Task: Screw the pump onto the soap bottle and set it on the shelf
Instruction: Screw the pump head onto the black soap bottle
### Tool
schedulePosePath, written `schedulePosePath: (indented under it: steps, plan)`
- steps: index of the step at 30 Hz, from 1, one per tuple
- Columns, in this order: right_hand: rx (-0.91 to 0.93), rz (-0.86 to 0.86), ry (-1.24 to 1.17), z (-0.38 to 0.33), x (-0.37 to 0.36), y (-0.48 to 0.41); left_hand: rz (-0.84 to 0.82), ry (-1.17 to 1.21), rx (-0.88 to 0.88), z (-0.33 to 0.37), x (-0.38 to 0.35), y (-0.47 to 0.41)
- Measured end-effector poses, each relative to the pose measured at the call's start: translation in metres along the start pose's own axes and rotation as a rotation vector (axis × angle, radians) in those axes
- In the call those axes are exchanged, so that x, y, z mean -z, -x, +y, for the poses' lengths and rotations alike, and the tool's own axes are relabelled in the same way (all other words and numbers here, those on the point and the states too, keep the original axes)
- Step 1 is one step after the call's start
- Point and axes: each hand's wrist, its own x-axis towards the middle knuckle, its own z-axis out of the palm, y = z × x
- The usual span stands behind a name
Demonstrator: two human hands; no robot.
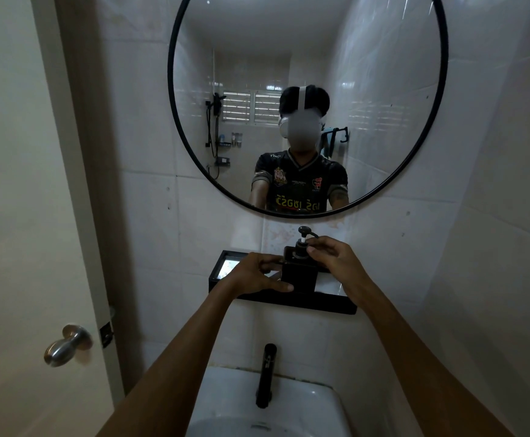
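Note:
A square black soap bottle (300, 275) stands upright on the black-rimmed wall shelf (288, 302) below the mirror. Its black pump (303, 238) sits on the neck, head raised, with a short white stem showing. My left hand (257, 274) wraps the bottle's left side, thumb across the front. My right hand (333, 257) pinches the pump's collar from the right with its fingertips. The joint between collar and neck is hidden by my fingers.
A round black-framed mirror (175, 127) hangs above the shelf. Below are a black tap (266, 373) and a white basin (225, 402). A door with a metal knob (64, 345) stands at the left. A tiled wall closes the right side.

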Motion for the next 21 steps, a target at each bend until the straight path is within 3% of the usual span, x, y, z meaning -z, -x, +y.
schedulePosePath:
  steps: [21]
  plan:
    - [-0.008, -0.023, -0.02, -0.0006, -0.0016, -0.002, 0.006, -0.002, -0.001, 0.0011, -0.0001, 0.0004]
